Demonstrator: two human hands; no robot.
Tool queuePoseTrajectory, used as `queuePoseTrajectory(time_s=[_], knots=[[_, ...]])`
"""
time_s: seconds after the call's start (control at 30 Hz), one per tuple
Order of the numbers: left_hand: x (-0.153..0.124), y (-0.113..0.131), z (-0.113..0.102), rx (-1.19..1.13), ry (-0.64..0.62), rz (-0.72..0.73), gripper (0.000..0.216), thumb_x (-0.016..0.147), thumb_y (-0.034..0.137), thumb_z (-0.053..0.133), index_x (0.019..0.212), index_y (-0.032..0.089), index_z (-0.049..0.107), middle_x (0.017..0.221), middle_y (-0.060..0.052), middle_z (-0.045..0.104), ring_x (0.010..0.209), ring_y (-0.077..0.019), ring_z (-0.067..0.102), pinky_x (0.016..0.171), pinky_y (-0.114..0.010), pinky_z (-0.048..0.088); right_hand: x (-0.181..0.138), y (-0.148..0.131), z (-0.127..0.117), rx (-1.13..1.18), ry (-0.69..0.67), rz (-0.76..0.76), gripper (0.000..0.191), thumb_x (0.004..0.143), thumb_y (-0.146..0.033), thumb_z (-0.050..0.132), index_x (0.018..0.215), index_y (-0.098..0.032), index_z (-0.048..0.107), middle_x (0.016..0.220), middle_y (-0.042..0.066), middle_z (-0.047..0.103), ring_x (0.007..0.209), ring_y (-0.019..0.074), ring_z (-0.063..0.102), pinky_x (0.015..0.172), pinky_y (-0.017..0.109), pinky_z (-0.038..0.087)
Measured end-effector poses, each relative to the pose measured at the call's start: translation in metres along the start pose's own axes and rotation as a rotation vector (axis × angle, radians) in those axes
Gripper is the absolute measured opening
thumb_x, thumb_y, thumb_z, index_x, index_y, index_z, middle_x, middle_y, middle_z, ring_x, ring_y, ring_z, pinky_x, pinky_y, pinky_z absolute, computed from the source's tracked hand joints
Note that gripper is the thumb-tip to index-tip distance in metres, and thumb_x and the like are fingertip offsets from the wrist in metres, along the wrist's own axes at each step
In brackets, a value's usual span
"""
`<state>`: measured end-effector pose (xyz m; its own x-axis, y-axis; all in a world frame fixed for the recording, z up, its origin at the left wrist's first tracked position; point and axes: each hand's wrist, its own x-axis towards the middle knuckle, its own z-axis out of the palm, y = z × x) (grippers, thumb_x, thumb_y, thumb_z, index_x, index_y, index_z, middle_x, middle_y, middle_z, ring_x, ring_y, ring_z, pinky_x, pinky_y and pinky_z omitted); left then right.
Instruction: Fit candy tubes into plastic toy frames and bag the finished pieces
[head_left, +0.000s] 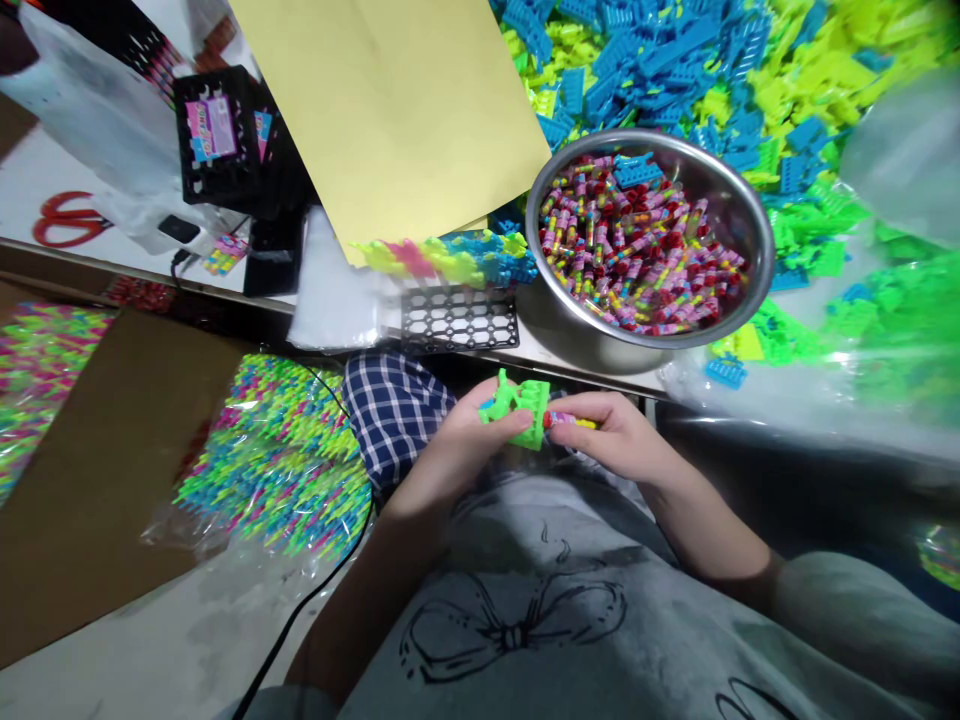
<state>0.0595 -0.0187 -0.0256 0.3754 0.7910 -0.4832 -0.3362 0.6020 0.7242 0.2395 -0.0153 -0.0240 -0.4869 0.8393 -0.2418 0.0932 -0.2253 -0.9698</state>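
Head view: a green plastic piece (pixel 535 395) is grasped by the left hand (pixel 469 432), the thumb (pixel 514 425) laid across it, apparently so that it is steadied and its right edge is left free. A small labelled tube (pixel 564 418) is pinched by the right hand (pixel 626 435), its red end pointed at that edge, presumably so that the two are lined up; whether they touch cannot be told. Both are held over the grey shirt (pixel 570 530), just short of the crowded bench (pixel 22 180), probably because more room is given there. A steel bowl (pixel 762 250) is set near the bench edge, seemingly for easy reach, filled with similar tubes (pixel 637 260) and topped by a blue piece (pixel 637 172). Behind it, blue pieces (pixel 630 70) are heaped among yellow-green ones (pixel 810 80). Much of the bench behind the perforated black tray (pixel 459 346) is covered by a yellow sheet (pixel 405 110), by which reach could be hampered. At lower left, bagged coloured sticks (pixel 277 450) are flanked by a black cable (pixel 309 600).
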Motion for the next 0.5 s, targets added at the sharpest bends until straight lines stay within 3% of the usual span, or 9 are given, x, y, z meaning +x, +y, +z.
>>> queuePoseTrajectory(time_s=[0.13, 0.23, 0.37, 0.5], knots=[[-0.003, 0.001, 0.004, -0.014, -0.025, -0.055, 0.030, 0.065, 0.028, 0.069, 0.090, 0.018, 0.056, 0.066, 0.004, 0.054, 0.050, -0.0051, 0.047, 0.048, -0.018, 0.035, -0.005, -0.004, 0.001, -0.115, 0.033, -0.102, 0.020, 0.077, -0.029, 0.062, 0.094, -0.023, 0.070, 0.082, 0.001, 0.069, 0.074, 0.0149, 0.061, 0.064, 0.021, 0.046], [-0.005, 0.002, 0.007, 0.025, 0.046, -0.042, 0.034, 0.061, 0.029, 0.072, 0.089, 0.018, 0.055, 0.072, 0.003, 0.056, 0.058, -0.0074, 0.051, 0.053, -0.019, 0.038, -0.007, -0.008, 0.000, -0.178, 0.027, -0.129, 0.021, 0.078, -0.028, 0.061, 0.096, -0.023, 0.069, 0.081, 0.001, 0.069, 0.069, 0.0137, 0.061, 0.061, 0.020, 0.045], [-0.006, 0.001, 0.007, 0.147, 0.131, 0.034, 0.033, 0.060, 0.031, 0.072, 0.084, 0.017, 0.054, 0.068, 0.004, 0.053, 0.056, -0.0065, 0.047, 0.052, -0.019, 0.036, -0.008, -0.013, -0.001, -0.200, -0.007, -0.076, 0.022, 0.078, -0.028, 0.060, 0.098, -0.021, 0.069, 0.076, 0.001, 0.068, 0.066, 0.0133, 0.059, 0.058, 0.020, 0.044], [-0.007, 0.001, 0.006, 0.137, 0.071, 0.023, 0.032, 0.062, 0.030, 0.071, 0.085, 0.017, 0.054, 0.068, 0.003, 0.053, 0.056, -0.0065, 0.046, 0.050, -0.019, 0.034, -0.007, -0.009, -0.002, -0.118, -0.034, -0.019, 0.025, 0.076, -0.030, 0.063, 0.097, -0.018, 0.069, 0.076, 0.002, 0.068, 0.063, 0.0129, 0.058, 0.057, 0.021, 0.044]])
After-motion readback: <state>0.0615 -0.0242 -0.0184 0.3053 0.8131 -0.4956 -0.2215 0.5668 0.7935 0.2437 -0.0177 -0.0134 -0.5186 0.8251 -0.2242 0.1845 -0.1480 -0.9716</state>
